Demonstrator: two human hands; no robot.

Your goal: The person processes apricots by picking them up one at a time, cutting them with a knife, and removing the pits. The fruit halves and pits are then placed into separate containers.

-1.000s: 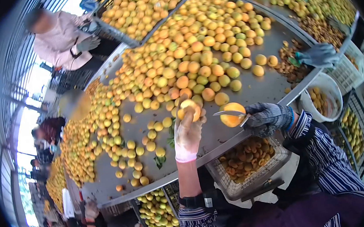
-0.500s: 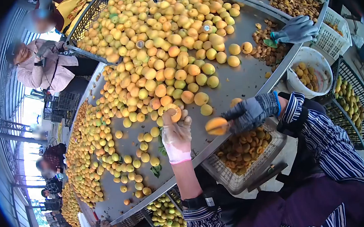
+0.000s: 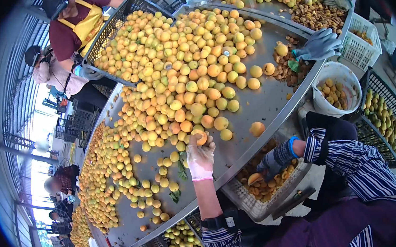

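Note:
My left hand point(image 3: 200, 156), in a pale glove with a pink cuff, is closed around an orange apricot point(image 3: 200, 138) at the near edge of the apricot heap point(image 3: 174, 73). Low over a light plastic basket point(image 3: 250, 207) of apricot halves point(image 3: 273, 185) is my right hand point(image 3: 276, 159), in a dark grey knit glove. Its fingers point downward and are pressed together, with an apricot half point(image 3: 255, 179) at the tips. The fingertips are partly blurred, and whether they hold anything else is hidden.
A metal table point(image 3: 249, 113) carries the apricots. Grey gloves point(image 3: 318, 45) lie by brown scraps point(image 3: 290, 71). At right stand a white bucket point(image 3: 322, 99) and a black crate point(image 3: 391, 152). Across the table, a person in a yellow apron point(image 3: 85, 27) is beside a tilted black crate point(image 3: 123, 16).
My right hand has moved down from above the table edge into the basket, with the apricot half. My left hand still holds its apricot. The person in the apron has come further into view.

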